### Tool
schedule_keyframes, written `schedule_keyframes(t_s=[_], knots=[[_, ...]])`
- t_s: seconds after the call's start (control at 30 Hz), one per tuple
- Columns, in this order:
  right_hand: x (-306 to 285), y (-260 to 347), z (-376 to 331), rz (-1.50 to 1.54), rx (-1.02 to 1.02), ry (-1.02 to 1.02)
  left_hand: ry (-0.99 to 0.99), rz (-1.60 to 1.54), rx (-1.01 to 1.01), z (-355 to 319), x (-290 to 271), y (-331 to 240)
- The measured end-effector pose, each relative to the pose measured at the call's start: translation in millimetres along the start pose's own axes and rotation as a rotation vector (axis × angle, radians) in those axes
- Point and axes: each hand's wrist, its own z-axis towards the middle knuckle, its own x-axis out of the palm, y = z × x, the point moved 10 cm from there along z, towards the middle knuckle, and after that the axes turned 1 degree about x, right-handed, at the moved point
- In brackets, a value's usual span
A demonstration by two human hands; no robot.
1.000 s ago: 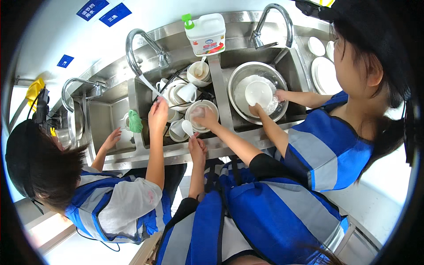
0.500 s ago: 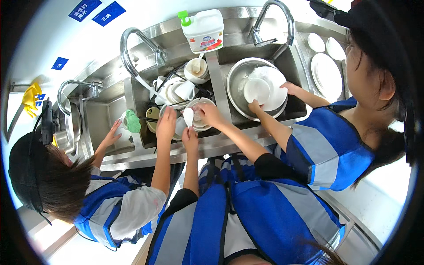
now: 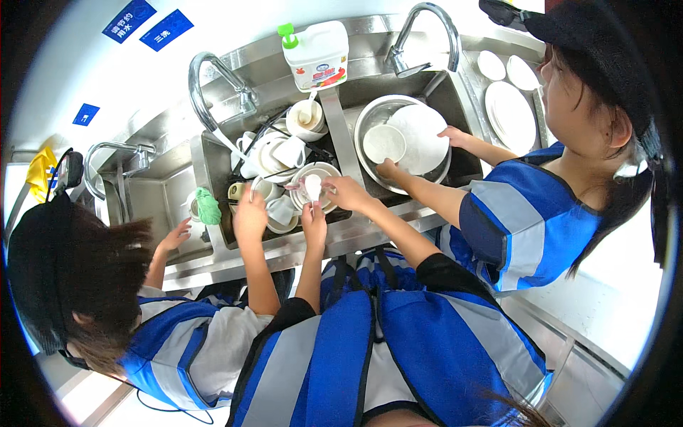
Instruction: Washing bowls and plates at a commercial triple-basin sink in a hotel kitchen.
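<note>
A white spoon (image 3: pixel 313 186) is upright in my left hand (image 3: pixel 314 224), its bowl end up and the fingers closed on its handle. Just right of it, my right hand (image 3: pixel 348 196) has its fingers apart, at the rim of a stack of white bowls (image 3: pixel 325 171). Whether it touches the spoon or a bowl I cannot make out. Both hands are over the near side of the middle sink. Left of mine, the hand of a person (image 3: pixel 250 217) grips a white dish edge. More white cups and bowls (image 3: pixel 274 155) are heaped behind.
At the right, another person holds a white bowl (image 3: pixel 384 144) and plate (image 3: pixel 420 139) in a metal basin (image 3: pixel 366 114). A soap jug (image 3: pixel 318 53) stands behind the sinks. Faucets (image 3: pixel 199 78) arch over them. A green cloth (image 3: pixel 207 206) hangs on the left divider.
My left hand has shifted slightly right with the spoon. My right hand's fingers have opened slightly beside it. The left person's hand has drawn nearer the front edge; the right person's bowl has moved left.
</note>
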Motion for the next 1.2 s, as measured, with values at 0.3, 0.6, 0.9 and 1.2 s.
schedule_keyframes(t_s=[0.3, 0.6, 0.9, 1.2], knots=[[13, -39, -13, 1.135, 0.527, -0.057, 0.295, -0.267, -0.174, -23, 59, -22], [98, -8, 63, 0.850, 0.529, 0.194, -0.041, -0.476, -0.022, -8, -4, -49], [150, 0, 153, 0.398, 0.479, 0.248, -0.199, -0.593, -0.031, 57, -74, -58], [174, -26, 132, 0.757, 0.666, 0.303, -0.289, 0.117, 0.044, 80, -103, -44]])
